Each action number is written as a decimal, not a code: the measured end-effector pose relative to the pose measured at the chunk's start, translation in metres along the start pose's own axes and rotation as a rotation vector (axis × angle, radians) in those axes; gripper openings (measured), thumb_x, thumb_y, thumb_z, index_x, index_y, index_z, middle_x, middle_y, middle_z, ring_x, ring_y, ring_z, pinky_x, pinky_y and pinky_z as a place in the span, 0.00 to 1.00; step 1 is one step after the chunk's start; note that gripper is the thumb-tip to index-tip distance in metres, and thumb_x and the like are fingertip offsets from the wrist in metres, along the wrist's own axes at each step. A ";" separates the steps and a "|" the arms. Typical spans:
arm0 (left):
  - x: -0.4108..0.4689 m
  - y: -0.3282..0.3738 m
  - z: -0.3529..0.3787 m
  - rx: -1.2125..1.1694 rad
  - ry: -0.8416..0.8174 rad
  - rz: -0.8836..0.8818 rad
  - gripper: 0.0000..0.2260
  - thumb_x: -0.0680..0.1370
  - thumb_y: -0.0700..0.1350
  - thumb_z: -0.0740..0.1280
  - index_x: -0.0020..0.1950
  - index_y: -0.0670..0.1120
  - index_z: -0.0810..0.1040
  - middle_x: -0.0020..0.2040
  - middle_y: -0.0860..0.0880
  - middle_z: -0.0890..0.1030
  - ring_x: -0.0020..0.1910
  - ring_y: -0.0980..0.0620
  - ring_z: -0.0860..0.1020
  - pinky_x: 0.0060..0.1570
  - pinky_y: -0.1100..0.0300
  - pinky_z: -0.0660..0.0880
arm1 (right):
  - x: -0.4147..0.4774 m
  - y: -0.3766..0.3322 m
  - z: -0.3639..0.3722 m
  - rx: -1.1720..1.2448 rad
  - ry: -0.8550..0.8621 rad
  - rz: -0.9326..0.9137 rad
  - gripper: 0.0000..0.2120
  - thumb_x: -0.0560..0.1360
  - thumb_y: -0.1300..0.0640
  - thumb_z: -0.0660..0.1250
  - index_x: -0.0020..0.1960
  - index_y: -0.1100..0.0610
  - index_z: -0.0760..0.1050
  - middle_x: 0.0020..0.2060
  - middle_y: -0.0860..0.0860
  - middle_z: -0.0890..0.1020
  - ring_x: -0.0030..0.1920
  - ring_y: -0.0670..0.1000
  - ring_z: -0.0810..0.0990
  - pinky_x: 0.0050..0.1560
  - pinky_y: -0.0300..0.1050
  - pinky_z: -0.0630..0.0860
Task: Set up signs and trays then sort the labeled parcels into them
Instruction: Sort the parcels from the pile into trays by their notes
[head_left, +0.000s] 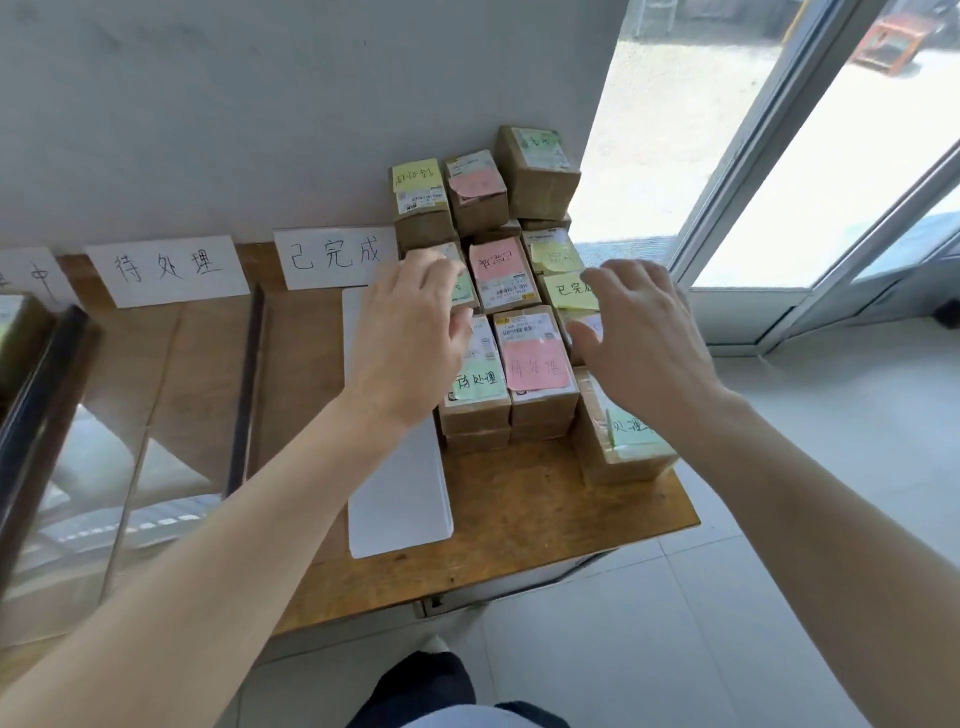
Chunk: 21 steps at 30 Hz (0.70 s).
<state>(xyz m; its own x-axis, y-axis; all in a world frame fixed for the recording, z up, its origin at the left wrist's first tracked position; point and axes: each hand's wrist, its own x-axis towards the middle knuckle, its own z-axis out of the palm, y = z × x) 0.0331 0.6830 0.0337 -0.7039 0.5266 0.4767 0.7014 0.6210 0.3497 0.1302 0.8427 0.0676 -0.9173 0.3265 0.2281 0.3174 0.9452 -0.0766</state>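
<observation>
Your main risk is the stacked parcels (501, 275) just right of the 已完成 sign (335, 257): they sit in layers, so dragging one out sideways could topple its neighbours. The green-note parcel (628, 441), farthest right of that sign and nearer you, stands at the table (519, 509) edge and could be knocked to the floor. The sticky notes are curling, so a brush from your sleeveless arm might peel one off and leave a box unlabelled. Your left hand (410, 338), right of the sign, has its fingers bent down onto a parcel top; I cannot tell whether it has taken hold. Your right hand (644, 332), farther right, is spread wide with nothing in it, above the pile's outer column. By count: three signs, the 已完成 one, the 待处理 sign (169, 270) to its left, and a third sign (31, 275) cut off beyond that. Eleven labelled parcel tops show, with three yellow notes, three pink, four green and one hidden; the lower boxes are uncountable. One white stack of sheets (395, 499) lies below the sign. The clear trays (171, 415) lie left of the sign, at least two.
</observation>
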 end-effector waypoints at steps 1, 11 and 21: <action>0.002 -0.002 0.006 0.001 -0.021 -0.008 0.17 0.77 0.42 0.67 0.64 0.41 0.72 0.63 0.44 0.74 0.61 0.45 0.72 0.60 0.52 0.69 | 0.005 0.003 0.006 0.014 -0.027 0.008 0.22 0.78 0.52 0.63 0.68 0.59 0.67 0.66 0.55 0.70 0.69 0.56 0.63 0.70 0.51 0.58; -0.015 -0.022 0.075 -0.116 -0.346 -0.428 0.24 0.76 0.48 0.68 0.69 0.43 0.66 0.65 0.45 0.70 0.64 0.47 0.69 0.63 0.50 0.68 | 0.036 0.043 0.084 0.185 -0.394 0.111 0.25 0.76 0.52 0.65 0.69 0.59 0.63 0.64 0.57 0.71 0.64 0.57 0.69 0.58 0.51 0.71; -0.022 -0.020 0.102 -0.446 -0.477 -0.809 0.37 0.74 0.47 0.71 0.75 0.43 0.54 0.73 0.45 0.65 0.69 0.46 0.66 0.63 0.51 0.69 | 0.051 0.073 0.121 0.511 -0.690 0.182 0.21 0.76 0.50 0.66 0.64 0.58 0.68 0.60 0.54 0.77 0.48 0.51 0.75 0.36 0.37 0.71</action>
<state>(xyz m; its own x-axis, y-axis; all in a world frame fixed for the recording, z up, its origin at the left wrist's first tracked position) 0.0227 0.7185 -0.0660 -0.8856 0.2836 -0.3677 -0.0907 0.6711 0.7358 0.0776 0.9283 -0.0441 -0.8562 0.2445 -0.4551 0.4778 0.7095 -0.5179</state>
